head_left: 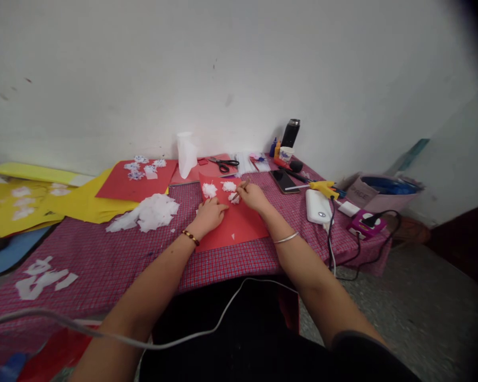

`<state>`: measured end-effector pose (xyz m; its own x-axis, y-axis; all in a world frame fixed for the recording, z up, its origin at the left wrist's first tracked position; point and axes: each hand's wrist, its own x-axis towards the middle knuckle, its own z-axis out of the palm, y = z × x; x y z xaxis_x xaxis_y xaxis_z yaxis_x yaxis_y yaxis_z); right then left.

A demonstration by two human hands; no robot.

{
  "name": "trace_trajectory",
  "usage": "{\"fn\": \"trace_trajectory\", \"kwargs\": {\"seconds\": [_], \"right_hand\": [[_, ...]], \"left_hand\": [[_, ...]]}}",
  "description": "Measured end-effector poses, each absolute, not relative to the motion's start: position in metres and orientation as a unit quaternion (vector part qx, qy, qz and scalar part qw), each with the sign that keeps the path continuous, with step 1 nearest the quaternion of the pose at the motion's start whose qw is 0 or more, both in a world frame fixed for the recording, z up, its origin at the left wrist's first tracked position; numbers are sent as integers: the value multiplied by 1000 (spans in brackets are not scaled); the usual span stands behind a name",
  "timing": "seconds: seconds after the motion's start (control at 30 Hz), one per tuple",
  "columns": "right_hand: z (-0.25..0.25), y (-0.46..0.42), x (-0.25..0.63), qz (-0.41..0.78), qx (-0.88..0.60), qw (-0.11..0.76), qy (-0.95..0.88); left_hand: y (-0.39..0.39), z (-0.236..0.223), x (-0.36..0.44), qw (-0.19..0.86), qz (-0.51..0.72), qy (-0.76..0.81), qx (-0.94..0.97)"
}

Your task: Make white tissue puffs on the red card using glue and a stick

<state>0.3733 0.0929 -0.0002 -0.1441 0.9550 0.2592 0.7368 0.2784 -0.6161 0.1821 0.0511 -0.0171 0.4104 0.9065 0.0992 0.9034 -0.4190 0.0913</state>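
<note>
A red sheet of paper (244,225) lies before me, bearing white fluffy paper tufts (228,186). My left hand (211,214) rests on its left side with fingers stretched out, just below one tuft (209,190). In my right hand (254,197) is a thin brown stick (244,184), pinched between the fingers; its exact kind is too small to tell. The stick's lower end is at a small white tuft (233,198) near the sheet's upper right. A tiny white paper scrap (233,236) sits lower on the sheet.
White torn paper (153,212) is heaped to the left, near another red sheet (115,183) with blue-flecked tufts. Scissors (224,166) lie behind. To the right are a phone (283,181), a yellow glue gun (324,188), a white power bank (317,207) and a purple power strip (366,224) with cables.
</note>
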Motion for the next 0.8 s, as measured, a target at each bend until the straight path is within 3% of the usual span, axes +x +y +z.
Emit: {"fn": "trace_trajectory", "kwargs": {"seconds": [0.47, 0.8], "right_hand": [[-9, 104, 375, 211, -551, 382, -711], [-7, 100, 376, 195, -559, 354, -724]], "left_hand": [[50, -17, 182, 8, 70, 538, 840], [49, -16, 182, 5, 62, 538, 841]]}}
